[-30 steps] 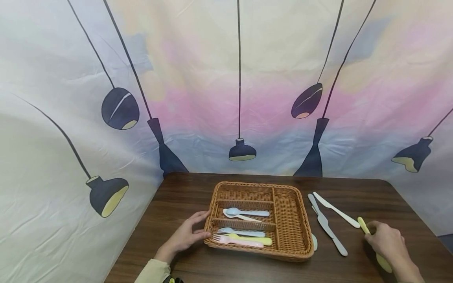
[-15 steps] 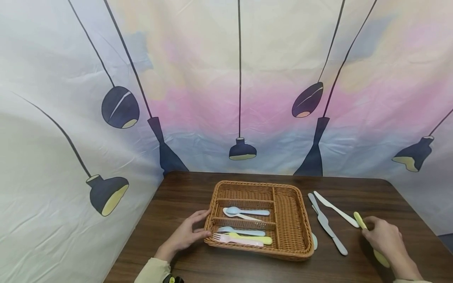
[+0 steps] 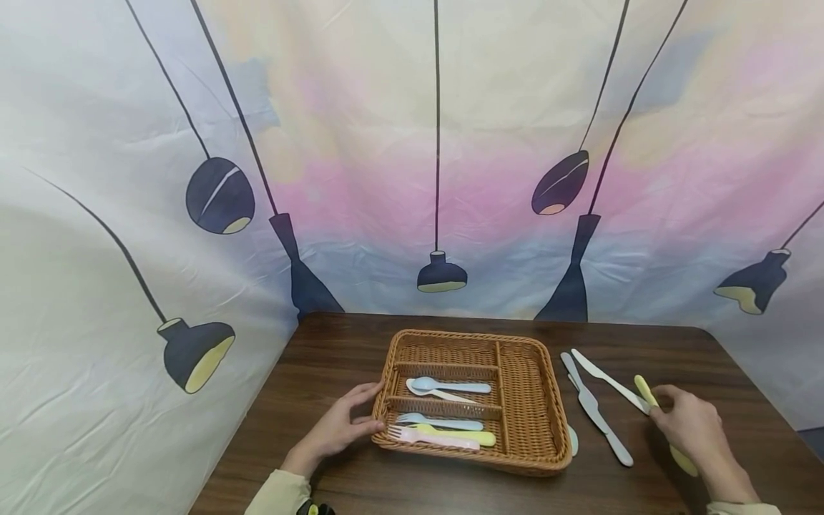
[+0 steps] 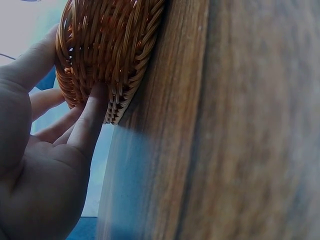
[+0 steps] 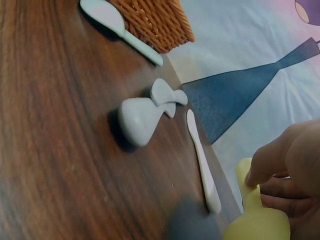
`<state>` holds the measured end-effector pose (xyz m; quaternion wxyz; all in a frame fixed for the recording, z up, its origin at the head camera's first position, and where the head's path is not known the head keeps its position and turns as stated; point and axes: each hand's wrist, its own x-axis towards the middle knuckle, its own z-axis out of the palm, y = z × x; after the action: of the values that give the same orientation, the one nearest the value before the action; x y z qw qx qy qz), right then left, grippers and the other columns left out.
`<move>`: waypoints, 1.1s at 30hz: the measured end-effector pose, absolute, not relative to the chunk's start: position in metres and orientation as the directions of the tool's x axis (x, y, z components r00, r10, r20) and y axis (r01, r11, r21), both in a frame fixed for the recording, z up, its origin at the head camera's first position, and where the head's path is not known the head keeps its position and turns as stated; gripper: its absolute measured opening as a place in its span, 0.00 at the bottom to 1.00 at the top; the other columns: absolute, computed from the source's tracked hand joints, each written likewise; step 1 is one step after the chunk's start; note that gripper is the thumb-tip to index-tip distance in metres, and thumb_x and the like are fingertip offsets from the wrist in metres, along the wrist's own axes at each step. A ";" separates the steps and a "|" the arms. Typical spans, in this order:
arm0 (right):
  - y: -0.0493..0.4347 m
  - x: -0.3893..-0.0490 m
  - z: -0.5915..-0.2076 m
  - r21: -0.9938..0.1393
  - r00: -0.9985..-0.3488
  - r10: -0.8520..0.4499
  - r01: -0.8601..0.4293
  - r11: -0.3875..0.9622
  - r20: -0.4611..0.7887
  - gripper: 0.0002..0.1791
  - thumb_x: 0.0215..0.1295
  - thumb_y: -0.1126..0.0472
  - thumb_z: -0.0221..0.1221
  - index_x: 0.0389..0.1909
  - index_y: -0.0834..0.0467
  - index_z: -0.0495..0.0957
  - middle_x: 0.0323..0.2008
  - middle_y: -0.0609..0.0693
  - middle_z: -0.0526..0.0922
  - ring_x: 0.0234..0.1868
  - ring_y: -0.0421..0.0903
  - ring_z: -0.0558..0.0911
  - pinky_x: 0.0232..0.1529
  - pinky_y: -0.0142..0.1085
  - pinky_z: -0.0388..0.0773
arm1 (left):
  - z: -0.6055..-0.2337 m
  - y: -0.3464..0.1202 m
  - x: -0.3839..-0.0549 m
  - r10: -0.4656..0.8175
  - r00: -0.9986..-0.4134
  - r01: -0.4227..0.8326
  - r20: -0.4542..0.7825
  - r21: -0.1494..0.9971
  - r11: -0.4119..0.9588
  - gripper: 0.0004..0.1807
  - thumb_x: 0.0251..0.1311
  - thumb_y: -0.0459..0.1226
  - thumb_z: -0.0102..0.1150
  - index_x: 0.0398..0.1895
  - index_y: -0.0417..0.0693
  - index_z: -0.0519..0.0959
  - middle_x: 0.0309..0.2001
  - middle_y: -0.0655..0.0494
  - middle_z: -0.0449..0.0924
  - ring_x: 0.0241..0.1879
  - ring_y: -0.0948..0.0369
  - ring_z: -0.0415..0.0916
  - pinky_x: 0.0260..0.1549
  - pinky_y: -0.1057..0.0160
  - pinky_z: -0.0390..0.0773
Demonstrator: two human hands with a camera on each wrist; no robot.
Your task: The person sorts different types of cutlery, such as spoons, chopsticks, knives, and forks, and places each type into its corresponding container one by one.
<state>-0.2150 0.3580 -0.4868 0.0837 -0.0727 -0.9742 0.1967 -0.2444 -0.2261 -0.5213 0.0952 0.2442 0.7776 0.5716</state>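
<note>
My left hand [image 3: 337, 422] holds the left edge of a brown wicker cutlery basket [image 3: 557, 400], its thumb near the front corner. In the left wrist view the fingertips [image 4: 97, 92] lie against the woven wall. At the right, my right hand [image 3: 692, 425] pinches a yellow piece of cutlery [image 3: 644, 390] with a broad rounded end; the palm hides its middle, and I cannot tell whether it is a spoon or a knife. The basket holds a blue spoon [image 3: 457, 388], a white spoon [image 3: 450, 397], a blue fork [image 3: 450, 423], a yellow fork [image 3: 479, 437] and a pink fork [image 3: 444, 439].
A white knife [image 3: 608, 379] and overlapping grey-blue cutlery [image 3: 595, 411] lie between basket and right hand. Close against the basket's right side is a pale green spoon [image 5: 107, 17], mostly hidden in the head view. Behind the dark wood table [image 3: 347, 329] hangs a printed cloth [image 3: 502, 236].
My right hand has shifted left and slightly away from me, carrying the yellow piece closer to the white knife. The left hand and basket have stayed in place.
</note>
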 end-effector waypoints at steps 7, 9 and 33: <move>0.343 -0.223 -0.484 -0.440 -0.978 0.163 0.091 0.893 0.129 0.20 0.57 0.64 0.58 0.50 0.70 0.76 0.33 0.66 0.85 0.24 0.48 0.79 0.16 0.34 0.69 | -0.522 -0.226 -0.244 0.483 -0.866 0.263 0.125 0.937 0.229 0.43 0.56 0.36 0.69 0.72 0.36 0.59 0.70 0.33 0.55 0.63 0.35 0.64 0.55 0.64 0.80; 0.339 -0.224 -0.483 -0.451 -0.978 0.158 0.079 0.889 0.139 0.20 0.57 0.65 0.58 0.50 0.70 0.77 0.33 0.66 0.85 0.24 0.50 0.81 0.16 0.34 0.70 | -0.522 -0.226 -0.245 0.483 -0.867 0.261 0.123 0.938 0.229 0.43 0.56 0.36 0.69 0.72 0.36 0.59 0.70 0.33 0.55 0.63 0.35 0.64 0.56 0.64 0.80; 0.285 -0.250 -0.469 -0.486 -0.974 0.037 -0.079 0.870 0.225 0.19 0.58 0.67 0.57 0.51 0.68 0.78 0.38 0.64 0.85 0.35 0.57 0.84 0.19 0.36 0.77 | -0.526 -0.228 -0.246 0.502 -0.850 0.301 0.156 0.928 0.220 0.42 0.57 0.36 0.68 0.72 0.36 0.59 0.69 0.33 0.55 0.63 0.35 0.64 0.55 0.63 0.80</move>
<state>-0.2499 0.2853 -0.4691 0.1141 0.0110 -0.9603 0.2543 -0.2463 -0.2275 -0.5261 0.0886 0.2587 0.7761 0.5682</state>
